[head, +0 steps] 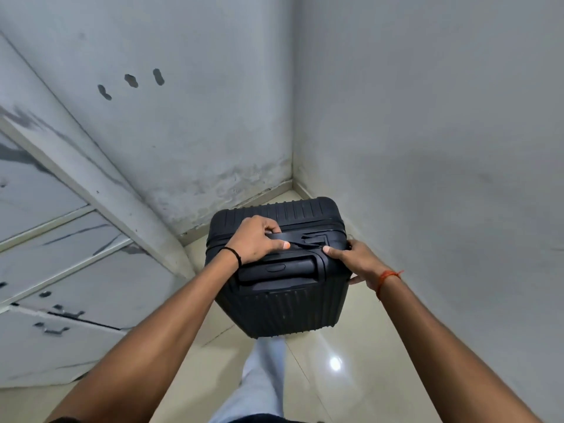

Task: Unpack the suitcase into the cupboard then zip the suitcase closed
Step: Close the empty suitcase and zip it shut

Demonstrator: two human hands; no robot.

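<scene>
At the far left, a white marbled cupboard with closed doors and small dark handles (pixel 61 264) is seen, its panels running along the wall. Just to its right, the black ribbed hard-shell suitcase (pixel 280 303) stands upright on the glossy cream tiled floor (pixel 329 377), tucked into the room corner with grey walls behind it and to its right.

The left hand (pixel 254 241) is curled over the black carry strap on top of the suitcase, fingers wrapped beneath it and thumb pressed on top. The right hand (pixel 351 262) is clamped on the top right corner of the shell, the thumb laid near the zip track; whether a zip puller is pinched there cannot be told, as the small parts are too dark.

The shell appears closed, so the task is judged to be at its start or its end.

Risks from here: the suitcase could tip or roll on the slick floor if it is pulled by the strap alone, and a finger could be nipped at the zip track. If it is laid flat in this corner, its edge would likely strike the right wall or the cupboard frame.

Open floor lies toward the viewer, beside a pale trouser leg (pixel 262 383); little room is left behind or to the right.
</scene>
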